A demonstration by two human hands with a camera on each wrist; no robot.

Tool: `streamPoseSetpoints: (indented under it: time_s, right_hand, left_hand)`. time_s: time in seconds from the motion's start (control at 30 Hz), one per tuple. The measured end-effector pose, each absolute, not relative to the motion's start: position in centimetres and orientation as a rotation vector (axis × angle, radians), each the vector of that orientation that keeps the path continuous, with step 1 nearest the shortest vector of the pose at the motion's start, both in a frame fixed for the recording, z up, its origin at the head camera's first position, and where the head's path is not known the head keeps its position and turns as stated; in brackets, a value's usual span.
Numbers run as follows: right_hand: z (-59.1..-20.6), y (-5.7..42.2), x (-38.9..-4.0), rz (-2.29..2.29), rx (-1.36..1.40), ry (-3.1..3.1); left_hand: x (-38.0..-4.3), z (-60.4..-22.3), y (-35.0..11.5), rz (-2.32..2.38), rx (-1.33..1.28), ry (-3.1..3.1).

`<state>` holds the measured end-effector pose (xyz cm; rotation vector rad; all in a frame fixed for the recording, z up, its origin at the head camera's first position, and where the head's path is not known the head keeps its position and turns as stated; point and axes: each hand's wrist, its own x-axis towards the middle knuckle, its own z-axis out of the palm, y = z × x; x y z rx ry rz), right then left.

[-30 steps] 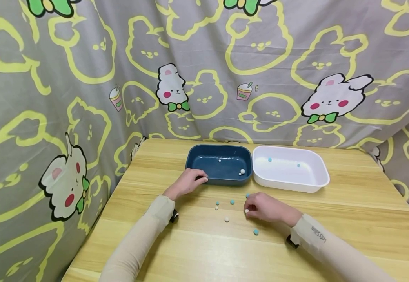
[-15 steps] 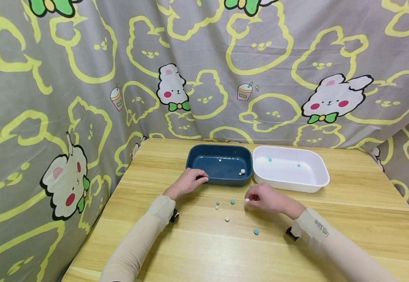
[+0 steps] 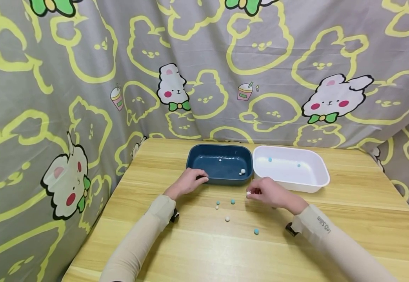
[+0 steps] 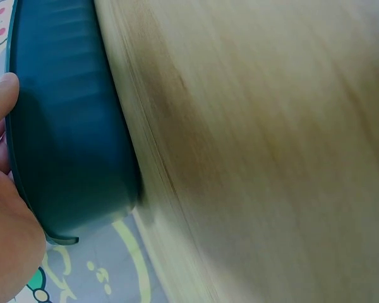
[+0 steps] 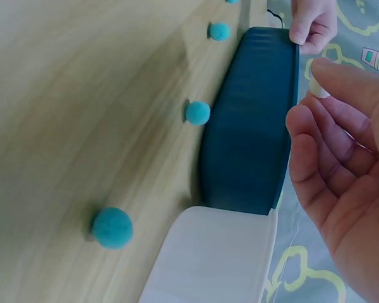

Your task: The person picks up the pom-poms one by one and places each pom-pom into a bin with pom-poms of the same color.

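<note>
My left hand (image 3: 189, 180) grips the near-left rim of a dark blue tray (image 3: 222, 182). In the left wrist view its thumb (image 4: 6, 95) lies against the tray's outer wall, with the other fingers partly hidden behind the rim. My right hand (image 3: 275, 192) pinches a small white ball (image 5: 317, 87) between thumb and fingertips, just in front of where the trays meet. Two white balls (image 3: 227, 219) and several blue balls (image 3: 256, 231) lie on the table. The right wrist view shows a row of blue balls (image 5: 112, 227) beside the trays.
A white tray (image 3: 289, 184) stands close against the blue one's right side and holds two blue balls (image 3: 269, 159). Inside the blue tray are several white balls (image 3: 243, 171). A patterned grey curtain (image 3: 204, 129) hangs behind the wooden table (image 3: 190, 250).
My right hand has carried the white ball away from me toward the trays, and a blue ball once beside it is now hidden in the head view. My left hand stays at the blue rim.
</note>
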<state>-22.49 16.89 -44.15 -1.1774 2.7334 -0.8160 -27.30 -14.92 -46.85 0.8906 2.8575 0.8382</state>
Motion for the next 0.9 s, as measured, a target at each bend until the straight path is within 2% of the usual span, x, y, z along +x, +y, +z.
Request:
streamPoseSetpoints:
  time_s: [0.9]
  right_hand:
    - [-42.5,17.0,-23.3,-0.913,-1.153,2.809]
  left_hand:
    - [-27.2,-46.7,-14.8,0.830,0.889,2.872]
